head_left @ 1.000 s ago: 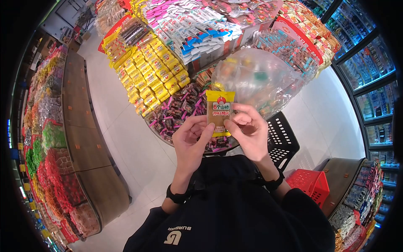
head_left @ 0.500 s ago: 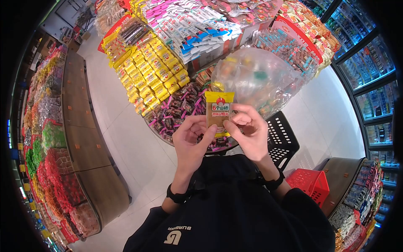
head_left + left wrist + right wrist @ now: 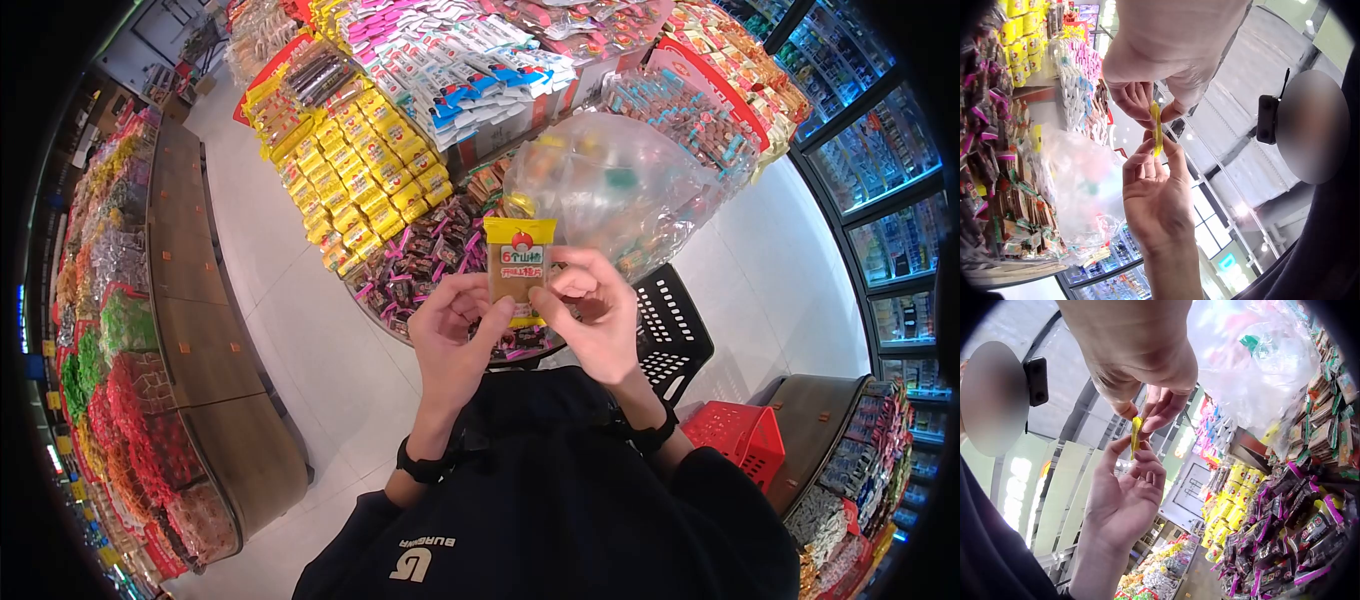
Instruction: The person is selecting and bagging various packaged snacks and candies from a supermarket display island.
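A small yellow-edged snack packet (image 3: pixel 520 262) with a brown middle and a red fruit picture is held upright, its printed face toward the head view. My left hand (image 3: pixel 455 325) pinches its lower left side and my right hand (image 3: pixel 597 315) pinches the lower right side, thumbs in front. Edge-on, the packet (image 3: pixel 1157 130) looks thin in the left wrist view, between the fingers of both hands. In the right wrist view the packet (image 3: pixel 1135 434) shows as a narrow yellow strip. Behind it lie dark packets with pink ends (image 3: pixel 430 250).
Yellow packets (image 3: pixel 365 170) are stacked at the back left. A clear plastic bag (image 3: pixel 620 185) rests on the display at the right. A black basket (image 3: pixel 675 330) and a red basket (image 3: pixel 735 440) are to the right, with glass-fronted fridges (image 3: pixel 880 160) beyond. A shelf unit (image 3: pixel 210 340) is on the left.
The packet has shifted slightly to the left and its face has turned a little. Both hands keep their pinch, nearly still.
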Motion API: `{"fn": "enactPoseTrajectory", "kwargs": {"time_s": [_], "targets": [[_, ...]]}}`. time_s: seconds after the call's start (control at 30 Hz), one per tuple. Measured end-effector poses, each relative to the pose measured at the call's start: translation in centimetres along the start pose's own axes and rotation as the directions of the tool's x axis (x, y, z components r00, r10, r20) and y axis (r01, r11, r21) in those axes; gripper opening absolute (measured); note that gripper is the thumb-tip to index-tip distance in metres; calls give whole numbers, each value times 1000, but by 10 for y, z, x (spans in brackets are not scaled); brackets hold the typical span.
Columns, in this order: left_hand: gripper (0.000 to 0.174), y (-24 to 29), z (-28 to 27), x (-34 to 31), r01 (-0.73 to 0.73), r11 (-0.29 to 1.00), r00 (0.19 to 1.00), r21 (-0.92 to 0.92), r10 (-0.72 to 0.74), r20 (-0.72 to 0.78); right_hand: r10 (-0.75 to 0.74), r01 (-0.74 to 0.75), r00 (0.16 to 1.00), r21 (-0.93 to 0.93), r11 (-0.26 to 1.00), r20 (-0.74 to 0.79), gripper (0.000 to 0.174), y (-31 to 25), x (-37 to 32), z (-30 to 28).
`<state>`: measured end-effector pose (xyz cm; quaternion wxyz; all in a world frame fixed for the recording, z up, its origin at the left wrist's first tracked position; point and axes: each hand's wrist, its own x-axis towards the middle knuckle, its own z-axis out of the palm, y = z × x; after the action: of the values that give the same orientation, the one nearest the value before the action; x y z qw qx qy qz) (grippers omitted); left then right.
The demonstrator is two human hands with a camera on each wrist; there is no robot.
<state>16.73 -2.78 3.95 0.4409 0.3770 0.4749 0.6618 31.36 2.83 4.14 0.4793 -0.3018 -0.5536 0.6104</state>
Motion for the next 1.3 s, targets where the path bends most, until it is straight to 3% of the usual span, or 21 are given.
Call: {"fn": "enactPoseTrajectory", "kwargs": {"time_s": [0.5,0.7,0.8,0.9,1.0,1.1,1.2,1.3], "targets": [[15,0,-1,0,-76,997,997,-27,76,-13,48,-49,999,72,996,11,33,1,-1,1],[17,-1,0,2,-216,969,975,121,220,-18,-121,119,993,-152,981,0,37,3,2,0],[23,-1,3,2,-324,920,944,222,328,18,-40,47,998,-131,990,55,41,11,3,-4],[27,-1,4,1,-387,860,919,334,388,66,-25,17,998,119,993,66,41,-1,-1,7],[30,-1,6,-2,-420,822,902,384,426,75,-28,5,982,123,992,186,41,-13,0,2],[31,2,6,-5,-382,843,923,379,372,101,-161,172,955,-21,985,248,39,-1,-2,1],[31,5,9,-6,-342,830,938,440,329,109,-74,83,966,-25,996,249,37,8,-4,-4],[27,0,10,-4,-425,804,902,416,416,118,-23,13,987,62,998,162,32,1,-2,1]]}}
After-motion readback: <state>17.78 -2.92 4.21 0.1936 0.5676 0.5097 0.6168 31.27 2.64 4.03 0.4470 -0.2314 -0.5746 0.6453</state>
